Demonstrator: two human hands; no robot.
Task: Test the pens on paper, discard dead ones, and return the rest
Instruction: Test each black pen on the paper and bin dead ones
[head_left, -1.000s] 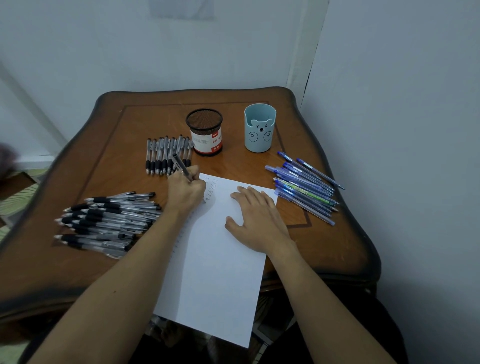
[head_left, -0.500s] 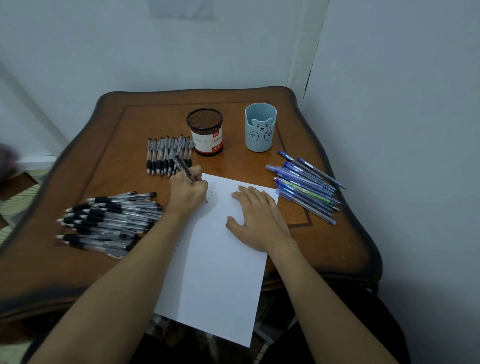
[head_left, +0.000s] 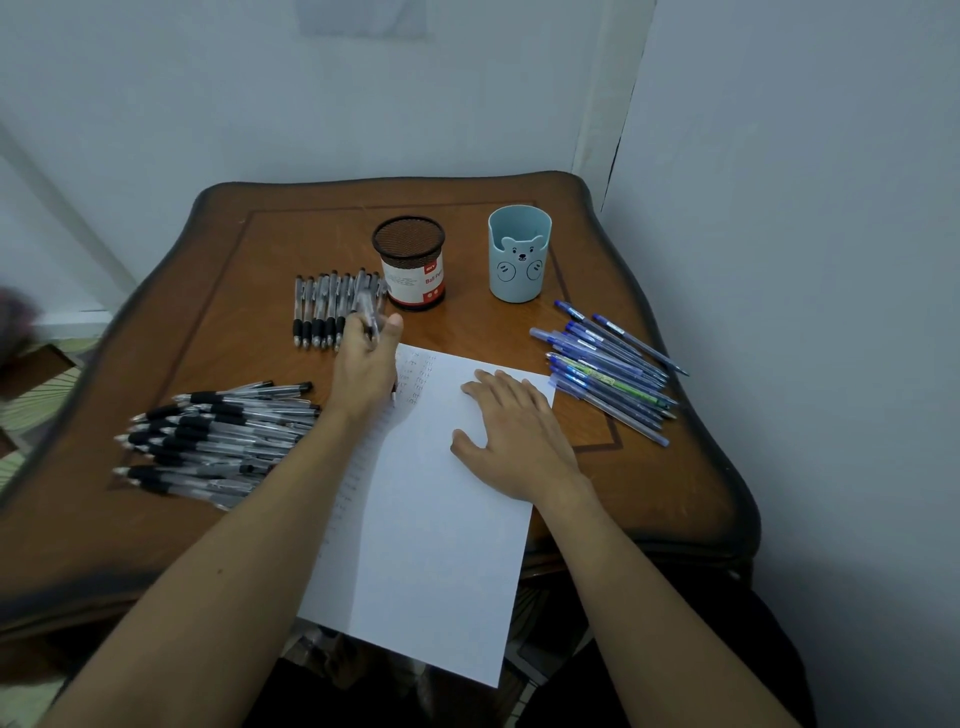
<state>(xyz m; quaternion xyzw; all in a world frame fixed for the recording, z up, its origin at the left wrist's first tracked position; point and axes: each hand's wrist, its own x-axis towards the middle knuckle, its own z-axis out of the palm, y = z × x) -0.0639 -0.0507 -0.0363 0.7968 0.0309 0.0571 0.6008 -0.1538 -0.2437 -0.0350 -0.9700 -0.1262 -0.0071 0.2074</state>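
One clear plastic pen (head_left: 367, 312), clasped by the left grip (head_left: 363, 358), should be laid parallel; white paper (head_left: 431, 530) is pinned by the flat right grip (head_left: 514, 431).

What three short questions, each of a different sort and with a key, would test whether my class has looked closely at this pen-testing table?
1. True or false: the right hand lies flat on the paper.
2. Multiple choice: the blue pens lie A) on the paper, B) on the table to the right of the paper, C) inside a cup.
3. Fill in: the left hand grips a ____.

Key
1. True.
2. B.
3. pen, raised above the top edge of the sheet.
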